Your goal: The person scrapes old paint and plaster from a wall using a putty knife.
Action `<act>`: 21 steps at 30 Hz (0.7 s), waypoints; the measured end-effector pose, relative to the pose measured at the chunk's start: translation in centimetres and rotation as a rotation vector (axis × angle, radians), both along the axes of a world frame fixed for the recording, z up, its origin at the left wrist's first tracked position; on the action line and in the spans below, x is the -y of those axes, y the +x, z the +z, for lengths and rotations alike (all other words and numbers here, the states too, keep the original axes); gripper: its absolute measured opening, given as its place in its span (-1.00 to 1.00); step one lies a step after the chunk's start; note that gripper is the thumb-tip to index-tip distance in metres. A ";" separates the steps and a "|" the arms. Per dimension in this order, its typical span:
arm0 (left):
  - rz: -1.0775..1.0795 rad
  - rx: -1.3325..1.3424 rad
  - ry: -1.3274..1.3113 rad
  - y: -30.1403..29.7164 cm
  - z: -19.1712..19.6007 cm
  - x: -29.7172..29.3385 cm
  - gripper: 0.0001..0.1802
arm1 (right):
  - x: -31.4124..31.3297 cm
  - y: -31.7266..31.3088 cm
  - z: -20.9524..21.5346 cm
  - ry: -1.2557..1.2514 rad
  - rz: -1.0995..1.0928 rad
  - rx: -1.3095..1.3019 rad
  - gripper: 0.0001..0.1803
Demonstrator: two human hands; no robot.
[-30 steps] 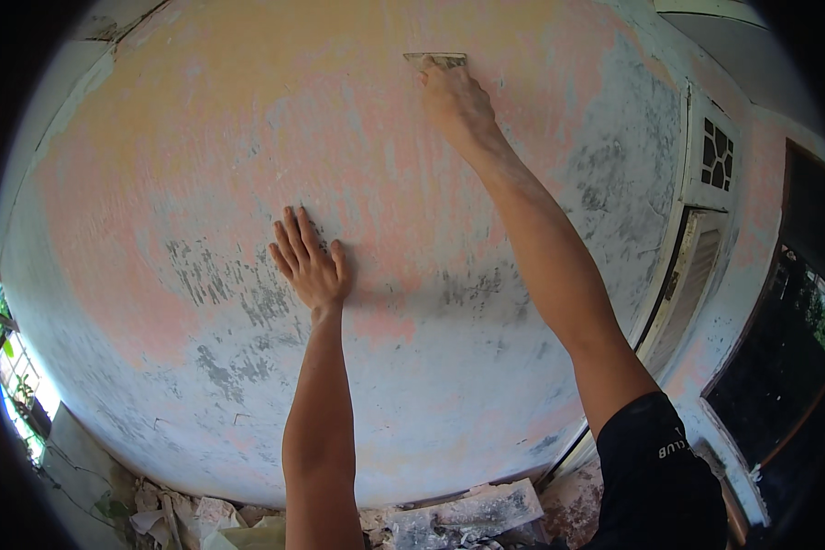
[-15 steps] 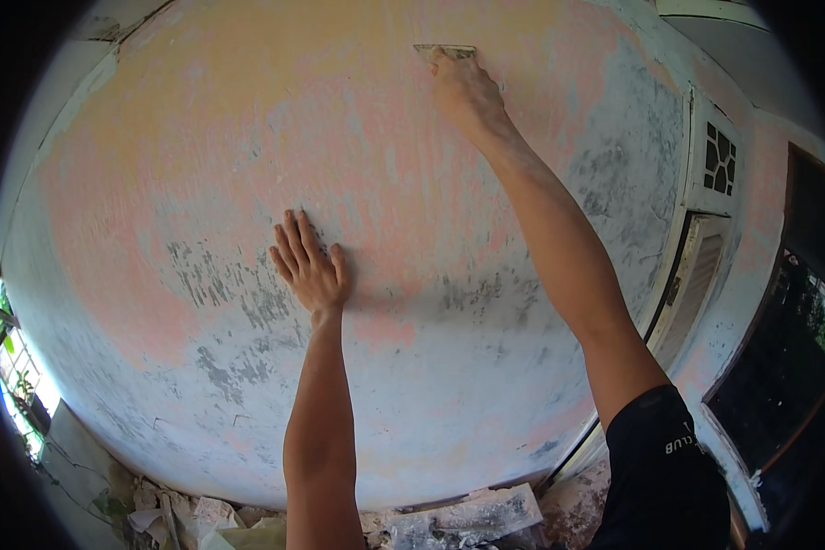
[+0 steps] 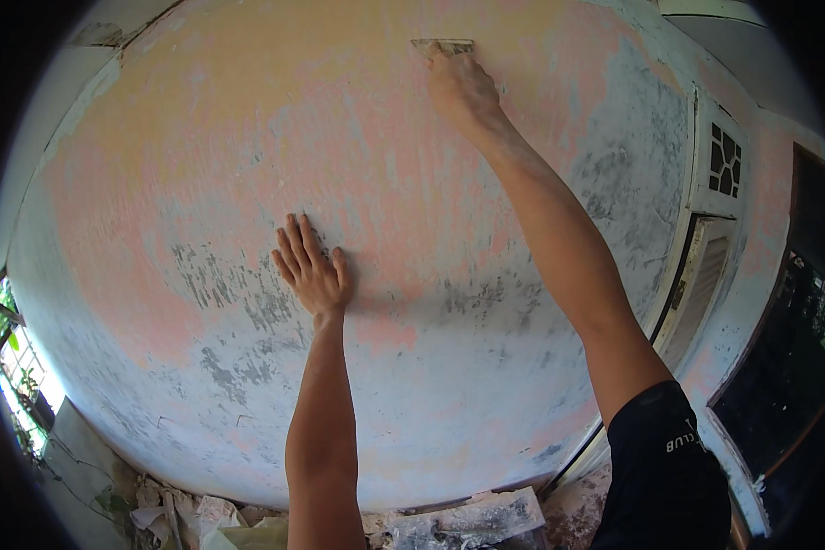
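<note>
- right hand (image 3: 463, 84) is closed around the scraper (image 3: 454, 45), one digit laid along the blade; the rest of the grip is hidden behind the knuckles.
- the scraper is high on the wall (image 3: 197, 174), right of the middle, its wide edge facing up; it looks to lie against the paint, though how firmly cannot be told.
- left hand (image 3: 316, 280) is spread on the wall, lower down and well apart from the scraper, thumb held away from the fingers; it seems to act as a brace.
- around the scraper the paint is yellow mixed with pink; lower down the wall is pale blue with dark grey scuffs.
- the step in hand looks like working the blade over the upper paint, with the right arm reaching far up.
- the next move would call for a low blade angle, even pressure and a steady left palm; a steep corner could gouge the surface.
- rubble (image 3: 467, 521) lies at the foot of the wall, the door (image 3: 699, 289) off to the right.
</note>
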State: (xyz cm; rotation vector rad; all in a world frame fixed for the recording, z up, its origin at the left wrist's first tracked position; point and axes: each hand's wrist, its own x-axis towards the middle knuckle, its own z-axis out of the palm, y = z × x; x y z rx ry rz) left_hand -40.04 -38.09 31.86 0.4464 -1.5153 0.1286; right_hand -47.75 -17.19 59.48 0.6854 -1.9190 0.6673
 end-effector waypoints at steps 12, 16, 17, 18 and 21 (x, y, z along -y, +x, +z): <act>0.004 -0.009 -0.003 0.0 -0.2 0.4 -0.28 | 0.3 0.4 -0.2 0.026 -0.011 -0.053 -0.61; 0.002 -0.005 -0.008 -0.2 0.0 0.2 -0.28 | 0.4 0.4 1.6 0.020 -0.025 -0.053 -0.60; 0.008 -0.005 -0.010 -0.1 -0.1 0.3 -0.28 | 0.4 0.7 1.6 0.007 -0.009 -0.012 -0.60; 0.010 -0.003 -0.009 0.1 -0.1 0.5 -0.28 | 0.5 0.8 1.1 0.008 -0.006 -0.010 -0.60; 0.024 -0.012 -0.002 0.3 -0.2 0.7 -0.29 | 0.3 0.7 -0.8 0.059 -0.002 -0.075 -0.61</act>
